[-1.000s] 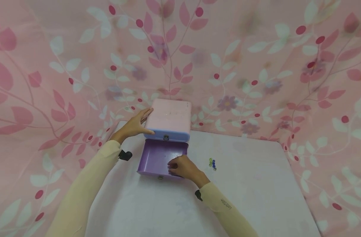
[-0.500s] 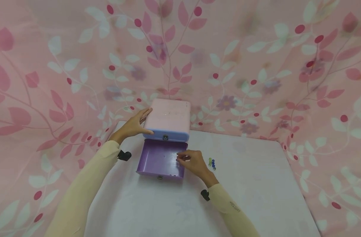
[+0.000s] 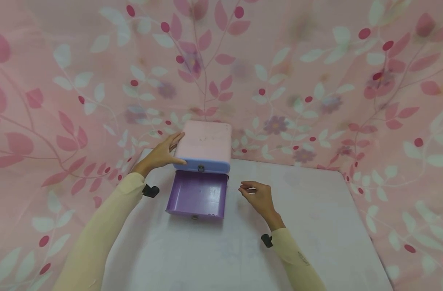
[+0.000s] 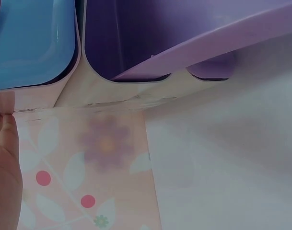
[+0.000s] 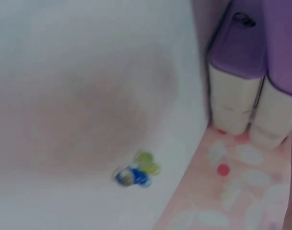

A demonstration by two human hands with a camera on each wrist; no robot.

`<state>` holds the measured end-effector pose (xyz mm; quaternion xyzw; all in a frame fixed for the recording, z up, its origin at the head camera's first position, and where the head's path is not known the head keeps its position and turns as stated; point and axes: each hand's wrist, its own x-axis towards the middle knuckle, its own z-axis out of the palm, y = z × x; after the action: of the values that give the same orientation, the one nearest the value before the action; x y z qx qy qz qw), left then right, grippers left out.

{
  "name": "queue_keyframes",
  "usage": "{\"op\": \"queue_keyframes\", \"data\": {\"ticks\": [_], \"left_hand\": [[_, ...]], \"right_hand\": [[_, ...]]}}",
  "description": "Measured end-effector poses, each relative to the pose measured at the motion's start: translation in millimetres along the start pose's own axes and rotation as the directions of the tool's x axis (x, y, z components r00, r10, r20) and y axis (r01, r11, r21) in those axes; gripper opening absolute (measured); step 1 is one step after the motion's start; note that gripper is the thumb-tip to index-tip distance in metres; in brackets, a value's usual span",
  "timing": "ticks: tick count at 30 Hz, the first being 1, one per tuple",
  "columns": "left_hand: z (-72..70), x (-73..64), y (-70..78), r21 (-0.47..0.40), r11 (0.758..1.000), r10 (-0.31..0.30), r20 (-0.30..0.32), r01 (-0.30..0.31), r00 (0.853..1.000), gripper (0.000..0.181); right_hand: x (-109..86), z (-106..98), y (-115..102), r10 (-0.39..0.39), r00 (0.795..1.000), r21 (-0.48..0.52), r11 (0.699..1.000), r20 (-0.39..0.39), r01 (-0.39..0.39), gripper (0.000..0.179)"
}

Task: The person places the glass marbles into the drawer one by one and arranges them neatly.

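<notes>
A pale pink drawer box point(image 3: 204, 139) stands at the back, with a blue drawer point(image 3: 215, 167) pushed in on top. Below it a purple drawer point(image 3: 196, 196) is pulled out. My left hand point(image 3: 159, 155) holds the box at its left front corner, thumb on the blue front and fingers point(image 4: 6, 136) along the side. To the right of the purple drawer, my right hand point(image 3: 260, 200) is over the table, thumb and fingertips brought together; I cannot tell whether something small is between them. Small shiny blue, green and clear beads point(image 5: 131, 175) lie on the table in the right wrist view.
The white-covered table point(image 3: 315, 226) meets a pink leaf-patterned cloth point(image 3: 279, 101) behind and at the sides. Small dark spots point(image 3: 211, 214) show at the purple drawer's front right corner. A metal knob point(image 3: 201, 168) sits on the blue front.
My right hand has come out of the purple drawer and moved right, now covering the beads in the head view. The left hand stays on the box.
</notes>
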<state>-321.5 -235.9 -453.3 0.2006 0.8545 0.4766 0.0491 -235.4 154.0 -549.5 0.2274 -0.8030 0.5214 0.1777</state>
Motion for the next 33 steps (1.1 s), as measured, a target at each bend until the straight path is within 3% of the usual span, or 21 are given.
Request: {"op": "queue_keyframes", "data": {"ticks": [9, 16, 21, 27, 29, 33], "left_hand": [[1.4, 2.1, -0.9, -0.019, 1.0, 0.022, -0.003, -0.022, 1.0, 0.12], [2.0, 2.8, -3.4, -0.028, 0.999, 0.029, -0.01, -0.029, 1.0, 0.121], [1.0, 2.9, -3.0, -0.022, 1.0, 0.02, -0.012, -0.021, 1.0, 0.123], [1.5, 1.8, -1.9, -0.029, 0.999, 0.024, -0.003, -0.024, 1.0, 0.123], [1.6, -0.1, 4.8, -0.03, 0.999, 0.025, 0.009, -0.025, 1.0, 0.121], [1.4, -0.6, 4.6, -0.035, 0.999, 0.022, 0.011, -0.022, 1.0, 0.121]], "right_hand": [[-20.7, -30, 31, 0.092, 0.995, -0.16, 0.982, -0.037, -0.097, 0.019], [-38.6, -44, 49, 0.211, 0.976, -0.229, 0.949, -0.055, -0.218, 0.018], [-47.4, -48, 56, 0.271, 0.961, -0.266, 0.924, -0.055, -0.275, 0.021], [-53.9, -48, 65, 0.374, 0.927, -0.303, 0.88, -0.036, -0.367, 0.02], [-55.3, -48, 67, 0.385, 0.923, -0.307, 0.875, -0.031, -0.375, 0.02], [-56.2, -44, 68, 0.396, 0.917, -0.311, 0.868, -0.035, -0.387, 0.02]]}}
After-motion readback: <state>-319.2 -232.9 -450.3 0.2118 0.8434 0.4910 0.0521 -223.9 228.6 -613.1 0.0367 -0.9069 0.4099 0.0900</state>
